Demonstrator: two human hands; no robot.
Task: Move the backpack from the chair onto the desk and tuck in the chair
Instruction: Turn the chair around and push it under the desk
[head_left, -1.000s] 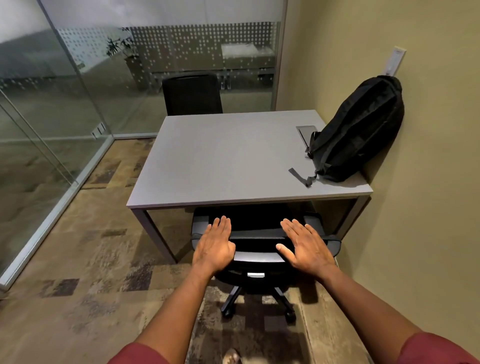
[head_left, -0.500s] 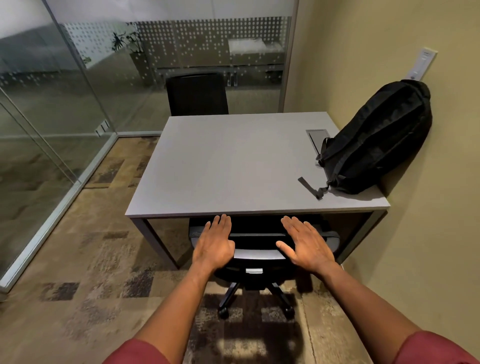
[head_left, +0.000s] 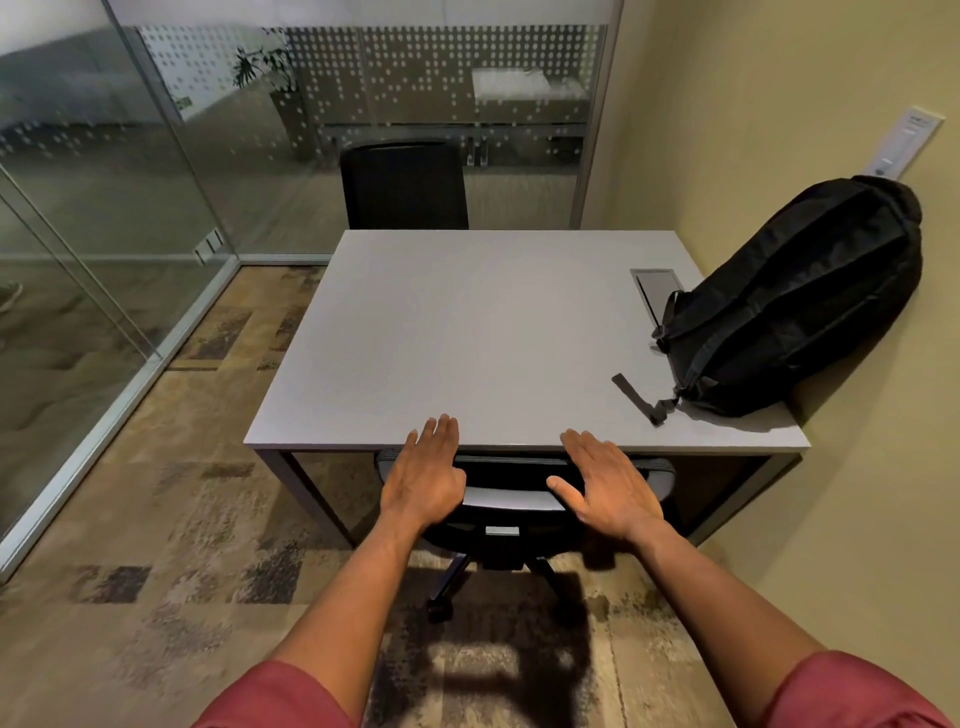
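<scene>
Backpack (head_left: 795, 306), black, is sitting on the right side of the grey tabletop (head_left: 467, 338), leaning against the yellowish wall (head_left: 779, 104), with one loose strap (head_left: 636, 397) lying flat on the surface. From your head camera, you are looking down at both hands resting flat on the back of the black office chair (head_left: 514, 493), whose seat is lying under the tabletop's near edge. Your left hand (head_left: 423, 480) is lying open, fingers straight, on the left of the chair back. Your right hand (head_left: 605, 486) is lying open too, fingers spread, on the right. A second black chair (head_left: 404, 184) is standing at the far side, before a glass partition (head_left: 130, 182).
</scene>
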